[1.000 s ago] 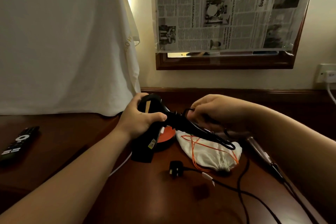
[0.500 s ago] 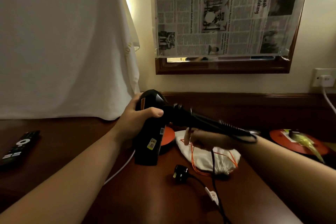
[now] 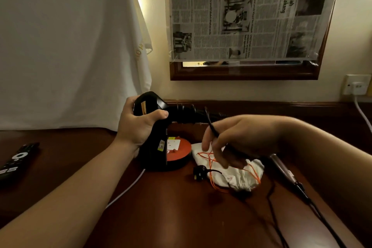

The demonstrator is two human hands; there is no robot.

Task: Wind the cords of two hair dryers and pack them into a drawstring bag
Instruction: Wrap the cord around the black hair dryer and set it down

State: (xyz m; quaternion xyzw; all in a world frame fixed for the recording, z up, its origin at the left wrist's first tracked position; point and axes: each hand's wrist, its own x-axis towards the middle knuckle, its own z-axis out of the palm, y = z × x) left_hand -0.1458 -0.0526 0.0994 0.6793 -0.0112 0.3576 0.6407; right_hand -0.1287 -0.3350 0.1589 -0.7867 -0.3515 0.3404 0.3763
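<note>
Above worktop [image 3: 181, 217]: left hand [image 3: 136, 125] gripped hair dryer [image 3: 153, 127]; right hand [image 3: 237, 137] pinched its cord [image 3: 211, 125] over drawstring bag [image 3: 237, 177].

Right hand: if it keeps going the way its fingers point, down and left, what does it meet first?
Most likely the white drawstring bag lying right under the right hand, which pinches the black cord; depth is unclear.

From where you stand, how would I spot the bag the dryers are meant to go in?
Look at the dark wooden desk below the newspaper-covered frame. Under the right hand lies a small white cloth bag, beside a round orange disc. Only it has thin orange drawstrings across it.
</note>
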